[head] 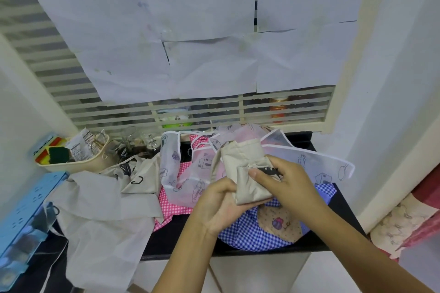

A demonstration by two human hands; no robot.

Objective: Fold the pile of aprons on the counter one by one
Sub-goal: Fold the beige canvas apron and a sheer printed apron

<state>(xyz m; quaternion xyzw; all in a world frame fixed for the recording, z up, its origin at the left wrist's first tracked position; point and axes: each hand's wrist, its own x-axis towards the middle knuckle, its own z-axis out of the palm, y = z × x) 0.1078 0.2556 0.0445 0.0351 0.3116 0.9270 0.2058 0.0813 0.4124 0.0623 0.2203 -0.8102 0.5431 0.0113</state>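
Observation:
A beige apron (247,169), folded into a small thick bundle, is held above the black counter (171,235). My left hand (219,207) cups it from below at its lower left corner. My right hand (285,181) presses on top, thumb on the fabric near a black print. Under my hands lies a blue checked apron (250,233) with a beige patch. Behind are a translucent white printed apron (316,162) and a pink checked apron (176,200). Another beige apron (104,216) spreads loosely at the left.
A cream basket (76,162) with sponges and packets stands at the back left, glass jars (140,143) beside it. A blue plastic box (26,216) sits at the left edge. A louvred window covered with paper sheets (190,31) rises behind the counter. Red cloth (426,197) hangs at the right.

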